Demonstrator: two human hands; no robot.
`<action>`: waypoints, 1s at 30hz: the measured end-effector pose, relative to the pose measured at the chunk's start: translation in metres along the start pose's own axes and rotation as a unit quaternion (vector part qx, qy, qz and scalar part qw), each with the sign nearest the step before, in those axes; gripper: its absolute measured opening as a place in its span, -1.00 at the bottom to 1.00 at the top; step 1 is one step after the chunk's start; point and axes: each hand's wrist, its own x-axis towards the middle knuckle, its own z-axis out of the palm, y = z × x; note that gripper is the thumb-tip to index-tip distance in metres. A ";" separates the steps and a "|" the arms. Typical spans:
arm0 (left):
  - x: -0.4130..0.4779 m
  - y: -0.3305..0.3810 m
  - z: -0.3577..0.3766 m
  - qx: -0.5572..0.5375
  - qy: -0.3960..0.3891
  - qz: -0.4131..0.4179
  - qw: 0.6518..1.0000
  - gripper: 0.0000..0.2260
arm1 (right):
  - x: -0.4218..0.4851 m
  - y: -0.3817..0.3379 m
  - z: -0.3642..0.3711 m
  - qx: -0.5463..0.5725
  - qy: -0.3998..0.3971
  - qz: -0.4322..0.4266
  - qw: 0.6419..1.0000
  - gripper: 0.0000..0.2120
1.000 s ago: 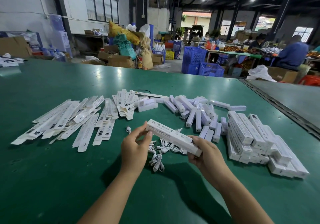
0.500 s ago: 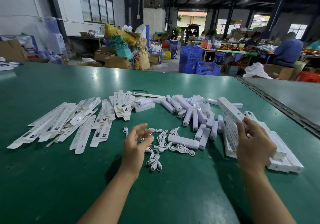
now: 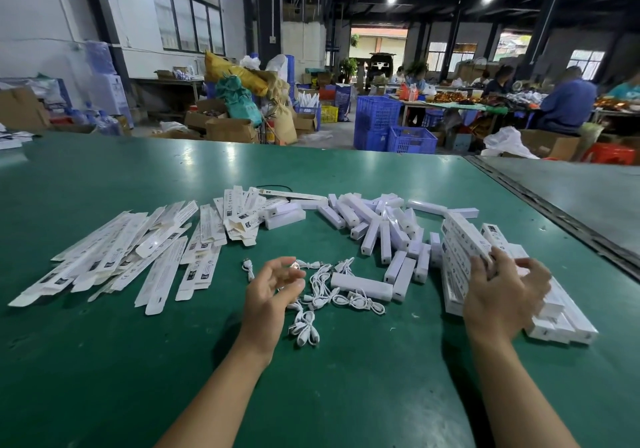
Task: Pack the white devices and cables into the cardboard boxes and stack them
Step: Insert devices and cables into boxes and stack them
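Packed cardboard boxes (image 3: 571,326) lie stacked at the right of the green bench (image 3: 138,361). The right hand (image 3: 502,291) rests on the stack. Its fingers (image 3: 485,262) are spread across the top boxes and press on them rather than pinch. The picture is blurred here, so the exact contact is uncertain.

The left hand (image 3: 273,288) hovers just above the bundled white cables (image 3: 320,283). Its fingers (image 3: 291,274) are loosely curled and hold nothing.

One white device (image 3: 362,286) lies touching the cables. The loose pile of devices (image 3: 384,236) sits beyond it, between the stack and the flat unfolded cartons (image 3: 159,271) on the left.

Handling assessment:
- **Devices:** these are judged to be light, rigid plastic bars with smooth faces, so probably somewhat slippery. They are best taken across the narrow width near mid-length, so they stay level for sliding into a carton.
- **Cables:** these are soft and limp, and tied in small coils. Pinch the coil body, not a loose plug end, or the coil may unwind and snag its neighbours.
- **Cartons:** the thin card creases easily, so hold it by the long edges.
- **Packed boxes:** these appear light and smooth, so the stack could slide if pushed from one side. Press down flat from above.
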 end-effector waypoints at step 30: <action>0.049 -0.016 -0.046 0.689 0.100 -0.034 0.717 -0.68 | -0.088 -0.043 0.007 0.116 -0.386 -0.300 0.864 -0.91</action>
